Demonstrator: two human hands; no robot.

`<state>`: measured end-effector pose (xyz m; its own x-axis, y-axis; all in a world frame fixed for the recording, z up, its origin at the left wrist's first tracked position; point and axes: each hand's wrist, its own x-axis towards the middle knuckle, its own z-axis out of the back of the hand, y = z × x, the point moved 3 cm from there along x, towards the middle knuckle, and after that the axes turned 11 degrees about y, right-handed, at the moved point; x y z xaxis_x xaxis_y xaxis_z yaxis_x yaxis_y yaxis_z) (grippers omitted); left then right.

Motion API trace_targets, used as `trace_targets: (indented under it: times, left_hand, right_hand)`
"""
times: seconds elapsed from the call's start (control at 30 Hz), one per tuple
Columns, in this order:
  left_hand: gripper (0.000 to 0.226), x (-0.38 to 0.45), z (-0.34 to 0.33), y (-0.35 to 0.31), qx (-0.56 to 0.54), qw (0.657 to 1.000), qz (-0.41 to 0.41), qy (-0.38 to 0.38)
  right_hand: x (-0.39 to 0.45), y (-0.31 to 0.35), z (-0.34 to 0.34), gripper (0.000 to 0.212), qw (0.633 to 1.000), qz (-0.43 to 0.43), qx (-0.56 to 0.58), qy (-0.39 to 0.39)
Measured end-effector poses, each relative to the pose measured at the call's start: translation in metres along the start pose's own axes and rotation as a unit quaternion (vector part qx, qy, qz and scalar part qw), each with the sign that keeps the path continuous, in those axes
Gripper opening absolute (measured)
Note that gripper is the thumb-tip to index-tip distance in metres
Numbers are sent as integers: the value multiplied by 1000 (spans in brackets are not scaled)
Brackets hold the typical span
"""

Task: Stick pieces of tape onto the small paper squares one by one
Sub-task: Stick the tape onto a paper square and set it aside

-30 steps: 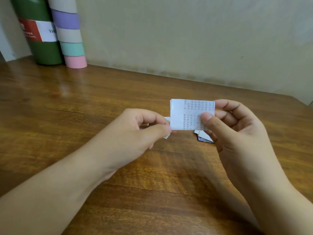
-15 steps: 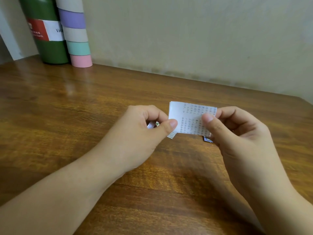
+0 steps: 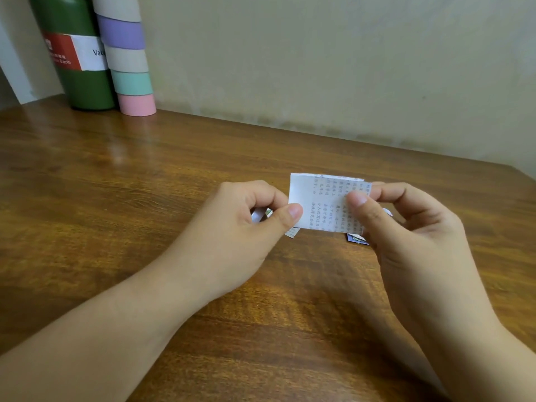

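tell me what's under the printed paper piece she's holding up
Below the printed paper piece, corners of other small paper pieces lie on the wooden table. The paper and both hands hide the rest.

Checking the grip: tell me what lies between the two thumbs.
The head view shows only the printed paper square between the left hand and right hand thumbs.

back left: bottle (image 3: 78, 53) beside tape stack (image 3: 127, 59) on tabletop (image 3: 145, 184)
centre: paper (image 3: 322, 201) between hands, above scraps (image 3: 357, 238)
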<state>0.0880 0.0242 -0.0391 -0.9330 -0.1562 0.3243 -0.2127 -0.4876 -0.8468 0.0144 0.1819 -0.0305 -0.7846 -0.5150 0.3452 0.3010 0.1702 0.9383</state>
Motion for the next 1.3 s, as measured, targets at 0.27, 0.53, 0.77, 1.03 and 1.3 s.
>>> trace_targets:
  times: [0.27, 0.53, 0.77, 1.03, 1.3]
  left_hand:
    - [26, -1, -3, -4, 15, 1000, -16, 1]
    - [18, -2, 0, -4, -17, 1000, 11, -20]
    - [12, 1, 2, -3, -144, 988, 8, -51]
    - [15, 1, 2, -5, -131, 990, 8, -55]
    - [14, 1, 1, -7, -138, 989, 11, -60]
  right_hand:
    - [2, -5, 2, 15, 999, -25, 13, -16]
    - [0, 1, 1, 13, 999, -10, -25, -20]
    - [-2, 4, -3, 10, 1000, 3, -27, -16]
    - [-3, 6, -5, 10, 999, 9, -29, -20]
    - [-2, 5, -5, 9, 999, 11, -28, -16]
